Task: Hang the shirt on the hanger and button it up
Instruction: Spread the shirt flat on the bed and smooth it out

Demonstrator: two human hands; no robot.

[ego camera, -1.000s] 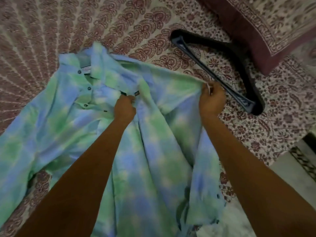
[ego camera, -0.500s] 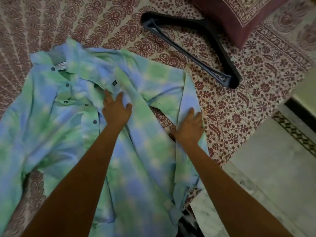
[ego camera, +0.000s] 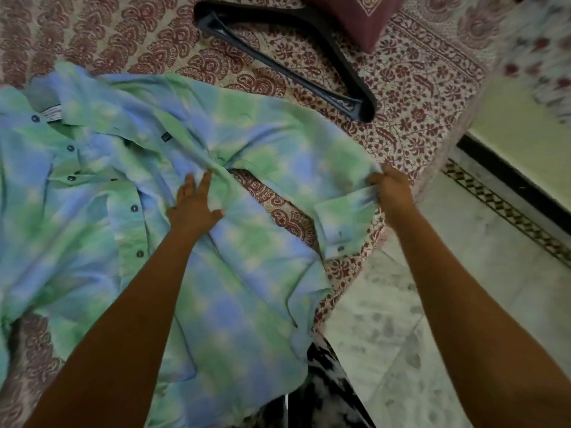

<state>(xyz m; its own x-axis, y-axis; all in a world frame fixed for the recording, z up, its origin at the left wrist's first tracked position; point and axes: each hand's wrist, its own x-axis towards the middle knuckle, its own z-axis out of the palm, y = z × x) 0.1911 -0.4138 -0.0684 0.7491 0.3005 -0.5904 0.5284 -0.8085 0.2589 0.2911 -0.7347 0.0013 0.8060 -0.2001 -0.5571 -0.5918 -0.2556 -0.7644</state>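
Note:
A green and blue tie-dye shirt [ego camera: 92, 217] lies spread on the patterned bedsheet, collar to the far left, its front open with dark buttons showing. My left hand [ego camera: 193, 205] rests flat on the shirt's body with fingers apart. My right hand [ego camera: 392, 193] pinches the end of the right sleeve [ego camera: 309, 168] near its folded cuff, close to the bed's edge. A black plastic hanger [ego camera: 309, 29] lies on the sheet beyond the shirt, apart from it and untouched.
A maroon printed pillow [ego camera: 355, 13] sits at the top beside the hanger. The bed's edge [ego camera: 383, 239] runs diagonally on the right. Beyond it is a marble floor [ego camera: 463, 304] with a dark patterned border strip along the wall.
My right hand moved right, drawing the sleeve outward across the bed. My left hand stayed flat on the shirt body. The view shifted so the hanger appears farther up.

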